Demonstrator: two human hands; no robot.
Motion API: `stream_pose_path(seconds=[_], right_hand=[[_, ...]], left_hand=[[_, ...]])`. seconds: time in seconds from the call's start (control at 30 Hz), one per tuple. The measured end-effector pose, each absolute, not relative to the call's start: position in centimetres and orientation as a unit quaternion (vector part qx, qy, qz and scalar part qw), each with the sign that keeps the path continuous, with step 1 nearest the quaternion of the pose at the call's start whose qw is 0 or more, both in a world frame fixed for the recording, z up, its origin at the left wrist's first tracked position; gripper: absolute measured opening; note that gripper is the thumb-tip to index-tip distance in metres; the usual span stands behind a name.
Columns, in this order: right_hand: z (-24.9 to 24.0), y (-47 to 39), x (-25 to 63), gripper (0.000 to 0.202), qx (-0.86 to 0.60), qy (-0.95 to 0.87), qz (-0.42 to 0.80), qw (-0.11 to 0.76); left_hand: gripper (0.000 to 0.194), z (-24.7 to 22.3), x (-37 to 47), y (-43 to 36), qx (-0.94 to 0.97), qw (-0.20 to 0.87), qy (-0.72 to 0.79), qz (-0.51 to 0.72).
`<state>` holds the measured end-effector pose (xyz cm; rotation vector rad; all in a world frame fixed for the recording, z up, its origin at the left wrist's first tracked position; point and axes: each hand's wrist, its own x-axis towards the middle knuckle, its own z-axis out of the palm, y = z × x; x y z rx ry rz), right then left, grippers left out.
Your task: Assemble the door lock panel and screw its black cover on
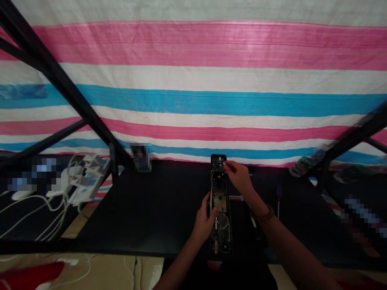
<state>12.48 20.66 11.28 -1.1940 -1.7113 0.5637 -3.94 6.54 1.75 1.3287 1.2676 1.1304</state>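
Observation:
A long black device housing (229, 217), open to show its inside parts, lies on the black table in front of me. Near its top sits a circuit board (217, 164), with a brownish metal plate (220, 202) and thin white wires (224, 221) further down. My left hand (204, 221) grips the housing's left side, thumb over the edge beside the plate. At the upper right, my right hand (238, 175) has its fingertips pinched together against the circuit board; whatever they hold is too small to make out.
Right of the housing lie a slim shiny tool (236, 198) and a screwdriver (279, 195). A plastic bottle (306, 163) leans at the back right. White power strips and cables (86, 187) fill the left side. Black metal bars (69, 92) slant before a striped sheet (193, 76).

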Motion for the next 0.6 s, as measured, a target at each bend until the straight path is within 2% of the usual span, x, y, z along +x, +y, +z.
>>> stream_pose_path(seconds=[0.1,0.23,0.37,0.5,0.6], right_hand=[[12.6,19.8,12.1,0.030,-0.468,-0.611,0.286,0.571],[15.2,18.6,12.0,0.023,-0.457,-0.540,0.282,0.648],[16.9,17.3,12.3,0.023,-0.469,-0.562,0.233,0.640],[18.3,15.6,12.5,0.017,-0.444,-0.671,0.159,0.573],[19.8,14.3,12.3,0.020,-0.390,-0.730,0.127,0.547]], left_hand=[[0.062,1.7,-4.0,6.5,0.542,0.474,0.522,0.457],[0.062,1.7,-3.9,6.6,0.542,0.473,0.525,0.455],[0.062,1.8,-3.9,6.6,0.543,0.471,0.527,0.454],[0.062,2.0,-3.9,6.5,0.539,0.475,0.522,0.459],[0.063,2.0,-3.8,6.5,0.538,0.475,0.519,0.464]])
